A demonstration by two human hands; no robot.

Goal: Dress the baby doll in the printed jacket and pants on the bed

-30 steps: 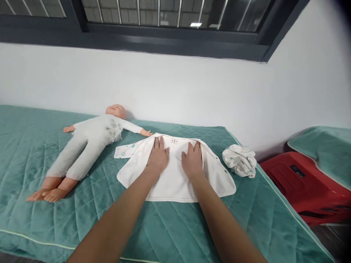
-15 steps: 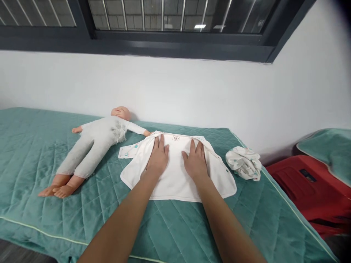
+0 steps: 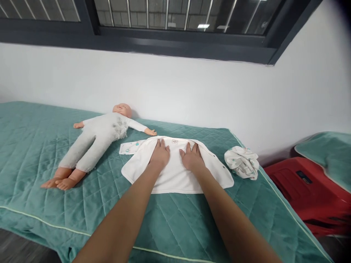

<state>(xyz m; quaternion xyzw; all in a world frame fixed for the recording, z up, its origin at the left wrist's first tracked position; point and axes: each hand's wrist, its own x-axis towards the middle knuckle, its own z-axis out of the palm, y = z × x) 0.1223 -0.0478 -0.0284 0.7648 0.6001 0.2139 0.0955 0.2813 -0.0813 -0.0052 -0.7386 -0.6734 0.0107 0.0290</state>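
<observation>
A white baby shirt [image 3: 175, 179] lies opened out on the green quilted bed cover, inner side up, with a small printed label near its collar. Its left flap spreads beside my left hand [image 3: 160, 155], which rests on the cloth with fingers stretched towards the collar. My right hand [image 3: 192, 157] lies across from it on the shirt, fingers apart, close to the right front flap with dark snaps along its edge. A patterned sleeve [image 3: 130, 147] sticks out at the left. Beyond it a baby doll [image 3: 100, 133] lies on its back, one arm reaching close to the collar.
A crumpled patterned white cloth [image 3: 241, 162] sits right of the shirt. The green quilted cover [image 3: 175, 226] spreads over the bed, which meets a white wall below a dark-framed window [image 3: 178, 44]. At the right stands a red object [image 3: 298, 186] partly under green fabric.
The shirt's collar edge has come slightly towards me under my hands, so the doll's hand now shows fully beside it. The camera view has shifted a little.
</observation>
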